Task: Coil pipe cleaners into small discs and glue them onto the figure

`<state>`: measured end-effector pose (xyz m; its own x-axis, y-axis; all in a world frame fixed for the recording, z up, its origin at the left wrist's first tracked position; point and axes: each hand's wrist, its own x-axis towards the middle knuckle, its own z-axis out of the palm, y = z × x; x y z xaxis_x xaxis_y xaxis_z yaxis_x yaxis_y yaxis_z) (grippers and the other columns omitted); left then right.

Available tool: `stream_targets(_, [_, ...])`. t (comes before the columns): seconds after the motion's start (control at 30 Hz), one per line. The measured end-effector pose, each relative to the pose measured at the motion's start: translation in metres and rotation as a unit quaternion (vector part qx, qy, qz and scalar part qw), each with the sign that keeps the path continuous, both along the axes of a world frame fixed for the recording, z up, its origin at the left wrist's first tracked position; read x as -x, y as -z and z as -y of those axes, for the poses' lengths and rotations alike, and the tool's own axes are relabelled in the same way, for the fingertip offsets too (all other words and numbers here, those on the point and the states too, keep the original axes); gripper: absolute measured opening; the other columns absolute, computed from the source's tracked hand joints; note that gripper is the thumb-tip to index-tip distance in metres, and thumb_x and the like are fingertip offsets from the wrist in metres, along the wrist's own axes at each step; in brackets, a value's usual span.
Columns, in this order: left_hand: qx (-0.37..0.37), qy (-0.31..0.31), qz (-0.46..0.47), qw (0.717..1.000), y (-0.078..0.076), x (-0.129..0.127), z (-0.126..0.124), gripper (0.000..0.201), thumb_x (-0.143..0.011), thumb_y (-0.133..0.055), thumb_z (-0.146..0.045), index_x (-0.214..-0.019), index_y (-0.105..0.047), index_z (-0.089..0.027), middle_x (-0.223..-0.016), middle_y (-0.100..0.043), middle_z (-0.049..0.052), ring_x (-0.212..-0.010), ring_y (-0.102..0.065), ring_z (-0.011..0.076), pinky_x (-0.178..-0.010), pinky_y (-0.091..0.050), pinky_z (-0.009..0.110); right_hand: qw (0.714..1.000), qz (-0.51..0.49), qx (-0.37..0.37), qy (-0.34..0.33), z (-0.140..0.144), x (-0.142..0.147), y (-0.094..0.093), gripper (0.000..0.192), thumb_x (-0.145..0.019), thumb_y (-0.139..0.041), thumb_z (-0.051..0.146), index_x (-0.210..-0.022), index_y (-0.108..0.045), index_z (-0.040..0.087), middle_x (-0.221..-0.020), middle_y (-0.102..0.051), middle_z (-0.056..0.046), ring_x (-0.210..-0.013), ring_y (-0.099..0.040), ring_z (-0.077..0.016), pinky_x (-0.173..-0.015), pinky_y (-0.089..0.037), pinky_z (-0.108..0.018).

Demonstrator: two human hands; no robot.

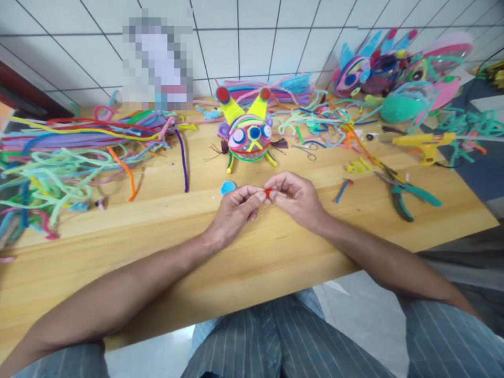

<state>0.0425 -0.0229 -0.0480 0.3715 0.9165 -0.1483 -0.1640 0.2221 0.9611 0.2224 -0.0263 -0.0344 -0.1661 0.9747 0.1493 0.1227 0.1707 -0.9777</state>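
Head view, near edge first: striped trousers along the bottom, both forearms reaching up over the wooden table (275, 262) toward frame center. Left hand (236, 210) and right hand (295, 199) pinched narrow, fingertips meeting on a small red piece (268, 192) just above the tabletop at center. Too small and too covered to read its long axis for sure; seemingly lying left-right between the two pinches, no clear pointing end. Likely risk: so little red showing means a loosened pinch could drop it onto the table and into the clutter, or a hard squeeze could bend it out of shape. Just beyond, upper left of the hands, a blue disc (228, 187) flat on the wood. Farther back, a striped craft creature (247, 134) with yellow ears. Right of center, teal-handled pliers (401, 194) and a yellow glue gun (423, 143). Far left, heaped pipe cleaners (71, 152).
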Motion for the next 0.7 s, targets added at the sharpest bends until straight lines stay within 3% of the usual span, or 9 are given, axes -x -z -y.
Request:
stream_targets(0.33, [-0.033, 0.000, -0.033, 0.999, 0.000, 0.003, 0.000, 0.038, -0.083, -0.080, -0.054, -0.081, -0.071, -0.017, -0.058, -0.054, -0.005, -0.050, -0.039, 0.0067, -0.048, -0.031, 0.021, 0.997, 0.060, -0.041, 0.019, 0.006, 0.005, -0.003, 0.008, -0.084, -0.067, 0.022, -0.092, -0.068, 0.021, -0.076, -0.069, 0.001, -0.071, -0.065, -0.0137, -0.067, -0.053, -0.028])
stream_targets(0.53, [-0.038, -0.002, -0.076, 0.996, -0.004, 0.004, -0.002, 0.035, -0.087, -0.075, -0.051, -0.080, -0.071, -0.017, -0.062, -0.056, -0.003, -0.051, -0.040, 0.0080, -0.049, -0.031, 0.022, 0.998, 0.057, -0.012, 0.031, 0.001, -0.005, -0.006, 0.015, -0.086, -0.065, 0.025, -0.100, -0.071, 0.021, -0.085, -0.074, -0.001, -0.076, -0.068, -0.0144, -0.070, -0.053, -0.028])
stream_targets(0.7, [-0.072, 0.021, -0.102, 0.992, -0.002, 0.006, -0.004, 0.033, -0.090, -0.070, -0.048, -0.078, -0.068, -0.017, -0.064, -0.053, -0.003, -0.054, -0.039, 0.0084, -0.050, -0.029, 0.023, 0.989, 0.121, -0.078, 0.013, -0.003, -0.010, -0.013, 0.010, -0.086, -0.066, 0.022, -0.092, -0.074, 0.022, -0.080, -0.072, 0.000, -0.074, -0.065, -0.0144, -0.069, -0.051, -0.028])
